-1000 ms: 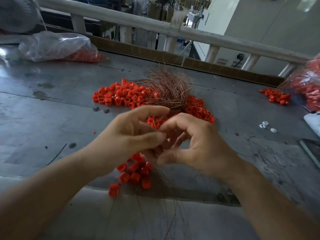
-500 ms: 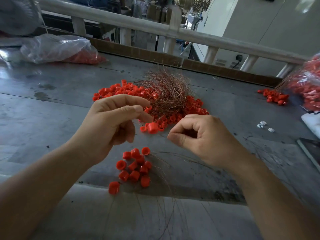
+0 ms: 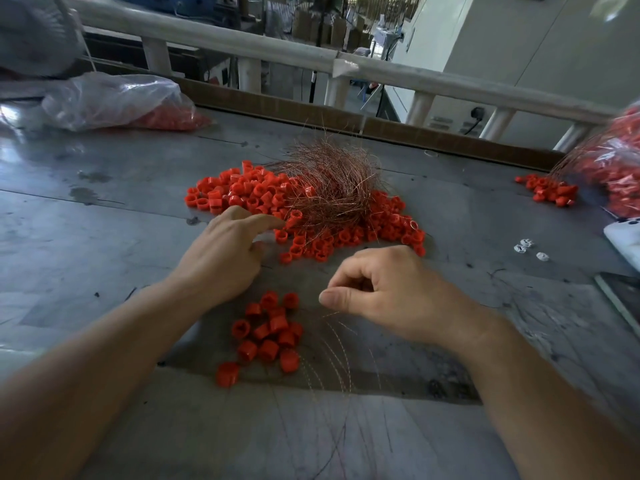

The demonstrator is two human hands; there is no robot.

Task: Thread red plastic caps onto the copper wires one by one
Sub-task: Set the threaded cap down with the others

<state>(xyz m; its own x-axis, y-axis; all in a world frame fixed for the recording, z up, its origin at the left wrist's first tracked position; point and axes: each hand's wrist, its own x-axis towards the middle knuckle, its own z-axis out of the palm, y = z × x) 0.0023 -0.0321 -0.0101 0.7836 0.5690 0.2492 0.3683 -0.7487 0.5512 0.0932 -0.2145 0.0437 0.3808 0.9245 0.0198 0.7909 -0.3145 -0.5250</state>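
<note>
A big heap of loose red caps [image 3: 242, 192] lies mid-table, with a tangle of copper wires [image 3: 332, 188] on top of it. My left hand [image 3: 225, 261] stretches toward the heap, its index fingertip touching a cap at the heap's near edge; it holds nothing. My right hand [image 3: 391, 292] hovers to the right with curled fingers, thumb and forefinger pinching thin copper wire [image 3: 334, 315]. A small cluster of red caps [image 3: 270, 330] sits in front of both hands, and fine wires [image 3: 332, 362] trail from beside the cluster toward the table's near edge.
A clear plastic bag [image 3: 117, 102] with red caps lies at the back left. Another bag of caps [image 3: 620, 174] and a small cap pile [image 3: 547, 190] are at the right. Small white parts [image 3: 526, 245] and a white object [image 3: 623, 237] lie near the right edge. A railing [image 3: 311, 60] borders the far side.
My hands were together a second ago and have come apart. The left hand held a cap on the wire, then let go and reached out to the heap. The right hand stayed low, still pinching.
</note>
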